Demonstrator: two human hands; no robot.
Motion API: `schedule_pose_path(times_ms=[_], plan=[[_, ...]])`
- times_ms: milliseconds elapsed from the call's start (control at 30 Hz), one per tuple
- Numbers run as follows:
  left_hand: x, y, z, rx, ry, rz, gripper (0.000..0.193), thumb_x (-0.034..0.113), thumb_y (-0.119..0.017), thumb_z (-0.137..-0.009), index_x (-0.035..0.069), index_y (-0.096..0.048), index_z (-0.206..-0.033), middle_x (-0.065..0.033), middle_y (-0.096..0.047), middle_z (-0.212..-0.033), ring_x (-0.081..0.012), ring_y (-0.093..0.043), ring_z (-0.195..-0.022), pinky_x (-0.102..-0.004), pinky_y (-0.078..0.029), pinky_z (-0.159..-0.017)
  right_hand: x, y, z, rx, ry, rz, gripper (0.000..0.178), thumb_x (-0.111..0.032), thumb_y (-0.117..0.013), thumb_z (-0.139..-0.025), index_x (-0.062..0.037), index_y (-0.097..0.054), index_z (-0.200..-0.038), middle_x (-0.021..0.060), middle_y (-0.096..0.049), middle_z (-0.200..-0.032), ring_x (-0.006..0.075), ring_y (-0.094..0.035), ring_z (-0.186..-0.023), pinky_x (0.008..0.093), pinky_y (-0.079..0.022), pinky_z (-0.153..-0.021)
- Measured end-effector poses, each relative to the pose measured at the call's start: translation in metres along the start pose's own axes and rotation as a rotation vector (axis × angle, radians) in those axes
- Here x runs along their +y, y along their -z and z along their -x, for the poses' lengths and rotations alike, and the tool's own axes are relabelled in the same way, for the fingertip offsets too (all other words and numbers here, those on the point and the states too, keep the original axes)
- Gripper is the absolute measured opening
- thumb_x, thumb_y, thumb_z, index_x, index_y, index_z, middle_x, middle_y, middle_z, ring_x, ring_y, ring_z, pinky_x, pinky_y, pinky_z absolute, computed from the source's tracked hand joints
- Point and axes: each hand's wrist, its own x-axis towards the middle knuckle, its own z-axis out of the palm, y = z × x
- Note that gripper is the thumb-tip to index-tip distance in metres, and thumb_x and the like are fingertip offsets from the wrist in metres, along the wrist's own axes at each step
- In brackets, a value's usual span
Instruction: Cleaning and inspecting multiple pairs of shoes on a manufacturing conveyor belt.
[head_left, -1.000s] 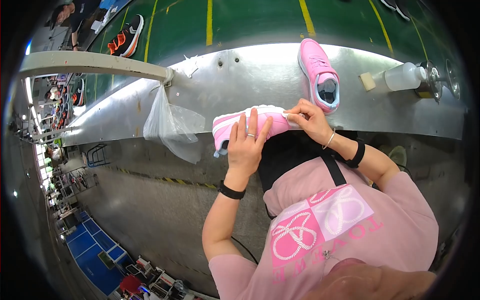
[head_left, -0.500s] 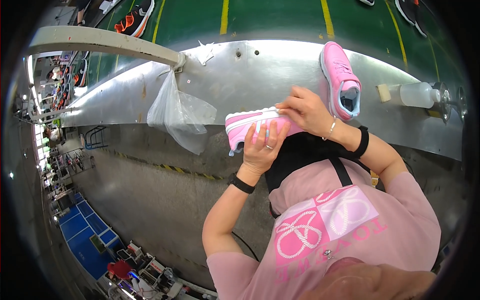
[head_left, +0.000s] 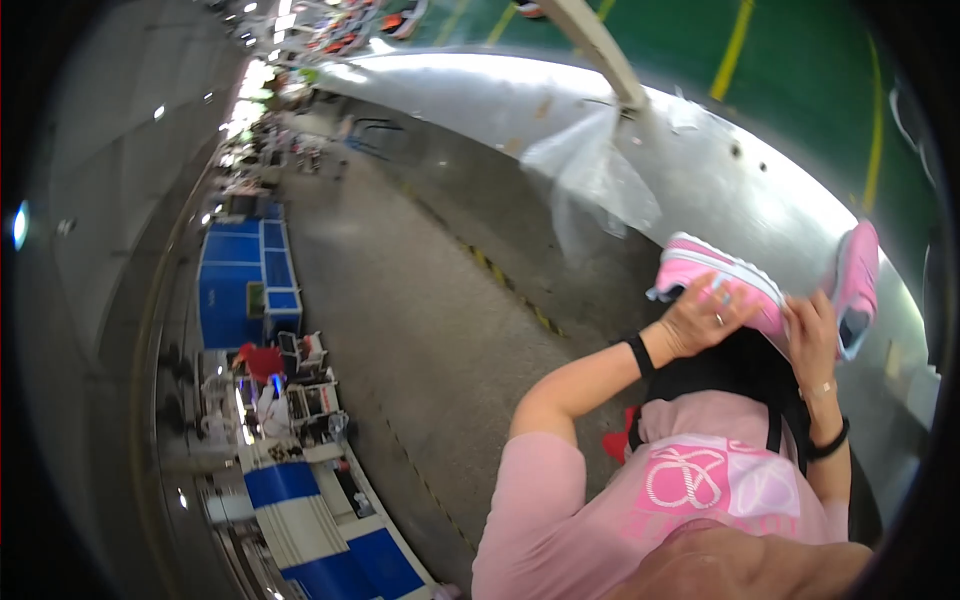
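A pink sneaker (head_left: 715, 262) with a white sole lies on its side between my hands, over the near edge of the metal bench. My left hand (head_left: 708, 318) grips its upper, with fingers spread across the side. At the sneaker's right end, the fingers of my right hand (head_left: 812, 332) are closed against the edge of the white sole. Whether they also hold something small is hidden. A second pink sneaker (head_left: 858, 275) with a light blue lining rests on the bench just right of my right hand.
A clear plastic bag (head_left: 590, 175) hangs from a beige post (head_left: 598, 50) at the metal bench (head_left: 480, 90). Beyond the bench runs a green conveyor belt (head_left: 790, 90) with yellow lines. Blue panels (head_left: 228, 300) and work machines stand farther left.
My view has swung left and tilted, so bench, sneakers and hands appear farther right. Both hands stay on the same sneaker, with little change in grip.
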Motion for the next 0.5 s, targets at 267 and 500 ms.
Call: schedule_pose_path(times_ms=[267,500], plan=[[0.000,0.015,-0.004,-0.032,0.057,0.003,0.049,0.020,-0.061,-0.085,0.019,-0.063,-0.134,-0.0072,-0.055,-0.130,-0.0281,-0.052,-0.117,-0.0474,-0.048,-0.099,-0.020,0.038,0.021,0.066,0.044,-0.154,0.021,0.010,-0.069,-0.083,0.0022,-0.070,-0.102,0.0093,-0.046,-0.078,0.0230,-0.050,-0.068,0.0334,-0.041,-0.062],[0.001,0.015,-0.008,-0.059,0.017,0.022,0.054,0.018,-0.058,-0.086,0.015,-0.059,-0.139,-0.0110,-0.055,-0.132,-0.0288,-0.053,-0.118,-0.0469,-0.045,-0.101,0.023,0.080,0.043,0.344,0.065,-0.017,0.022,0.010,-0.065,-0.089,0.0039,-0.069,-0.109,0.0097,-0.051,-0.084,0.0203,-0.050,-0.073,0.0317,-0.041,-0.064]])
